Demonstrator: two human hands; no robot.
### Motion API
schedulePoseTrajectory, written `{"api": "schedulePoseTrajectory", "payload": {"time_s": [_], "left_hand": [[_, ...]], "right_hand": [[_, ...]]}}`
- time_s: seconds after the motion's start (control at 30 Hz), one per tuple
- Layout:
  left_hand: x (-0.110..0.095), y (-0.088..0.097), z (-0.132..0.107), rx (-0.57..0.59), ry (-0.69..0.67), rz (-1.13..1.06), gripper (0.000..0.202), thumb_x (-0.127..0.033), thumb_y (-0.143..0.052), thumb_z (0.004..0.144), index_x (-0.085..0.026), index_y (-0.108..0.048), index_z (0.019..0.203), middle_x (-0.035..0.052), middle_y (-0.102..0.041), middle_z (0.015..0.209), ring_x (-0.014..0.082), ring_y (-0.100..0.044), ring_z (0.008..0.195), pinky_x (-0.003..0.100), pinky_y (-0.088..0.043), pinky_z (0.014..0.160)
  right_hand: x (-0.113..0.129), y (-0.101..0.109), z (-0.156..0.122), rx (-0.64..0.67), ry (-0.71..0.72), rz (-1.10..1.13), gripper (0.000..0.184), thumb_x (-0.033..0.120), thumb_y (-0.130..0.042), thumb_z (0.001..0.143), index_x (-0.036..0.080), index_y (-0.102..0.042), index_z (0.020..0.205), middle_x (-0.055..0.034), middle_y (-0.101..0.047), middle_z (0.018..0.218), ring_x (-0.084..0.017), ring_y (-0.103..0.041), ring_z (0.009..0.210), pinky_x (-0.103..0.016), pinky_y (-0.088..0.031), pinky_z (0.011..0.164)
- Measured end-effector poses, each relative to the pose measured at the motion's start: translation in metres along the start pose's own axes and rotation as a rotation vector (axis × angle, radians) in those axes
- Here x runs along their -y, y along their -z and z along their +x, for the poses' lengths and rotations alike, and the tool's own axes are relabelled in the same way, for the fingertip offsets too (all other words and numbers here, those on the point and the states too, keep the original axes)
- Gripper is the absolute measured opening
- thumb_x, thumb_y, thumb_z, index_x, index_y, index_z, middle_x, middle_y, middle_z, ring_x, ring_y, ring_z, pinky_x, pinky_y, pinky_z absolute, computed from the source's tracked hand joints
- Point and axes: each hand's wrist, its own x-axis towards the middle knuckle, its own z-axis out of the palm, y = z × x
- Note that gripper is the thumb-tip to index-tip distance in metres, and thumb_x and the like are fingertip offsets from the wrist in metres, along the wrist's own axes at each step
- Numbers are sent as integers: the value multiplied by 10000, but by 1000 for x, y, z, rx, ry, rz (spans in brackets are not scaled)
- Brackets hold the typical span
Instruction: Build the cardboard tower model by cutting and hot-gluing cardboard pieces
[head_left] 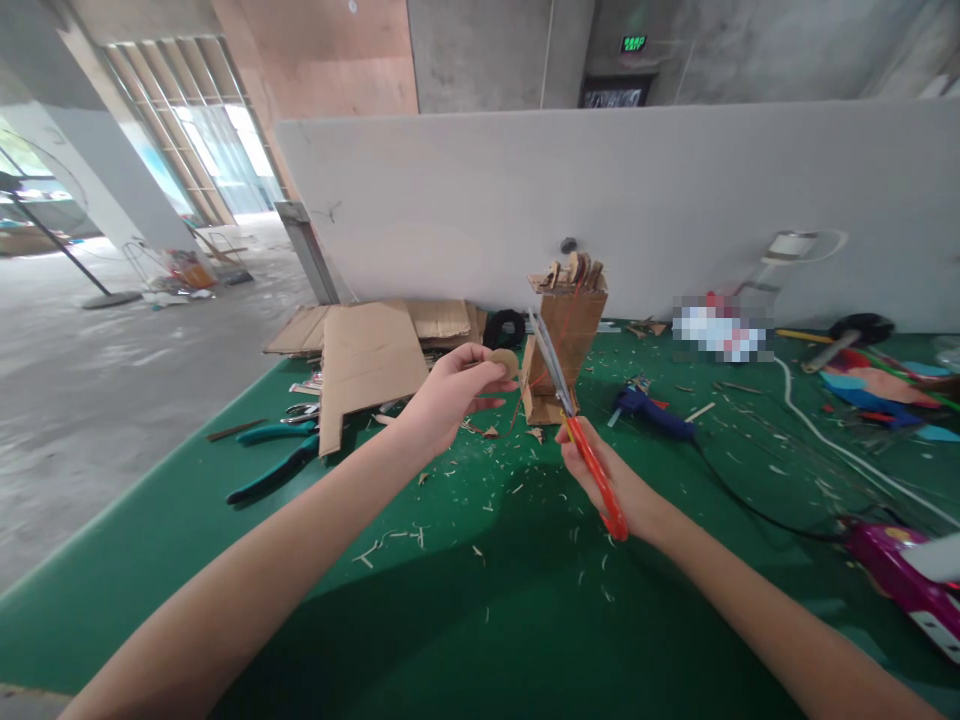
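Between the thumb and fingers of my left hand is a small round cardboard disc. My right hand grips a pair of scissors by its red-orange handles, the blades pointing up and away; they look closed or nearly so. Just behind the scissors stands a tall cardboard construction with finger-like cardboard pieces at its top and a thin red cord on it. The disc and the scissor blades are apart. Small paper and cardboard scraps lie on the green table below both hands.
Cardboard sheets and teal-handled pliers lie to the left. A black coil sits behind my left hand. Right of the scissors are a blue glue gun with its cord, a white cable and a magenta power strip. A white partition borders the back.
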Motion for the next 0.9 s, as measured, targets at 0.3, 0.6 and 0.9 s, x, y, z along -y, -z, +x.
{"api": "schedulePoseTrajectory", "payload": {"time_s": [0.3, 0.6, 0.9], "left_hand": [[8, 0, 2, -26, -15, -143, 238, -222, -737, 674, -203, -574, 846, -18, -604, 759, 89, -573, 678, 213, -362, 551], [9, -7, -3, -34, -3, -171, 211, -251, -718, 700, -174, -524, 732, -24, -573, 745, 105, -611, 726, 220, -390, 573], [13, -10, -2, -36, -95, -245, 156, -160, -692, 716, -158, -555, 790, -8, -608, 741, 84, -589, 696, 210, -426, 611]], "right_hand": [[15, 6, -3, 83, -67, 6, 331, 571, -322, 897, 245, -365, 936, 42, -338, 719, -123, -381, 595, -319, -432, 623], [25, 4, -2, 110, -84, 8, 354, 593, -363, 864, 242, -333, 897, 40, -336, 733, -121, -354, 602, -304, -383, 592], [23, 2, -3, 133, -111, 39, 343, 588, -397, 852, 252, -340, 889, 40, -326, 695, -137, -366, 576, -319, -388, 548]]}}
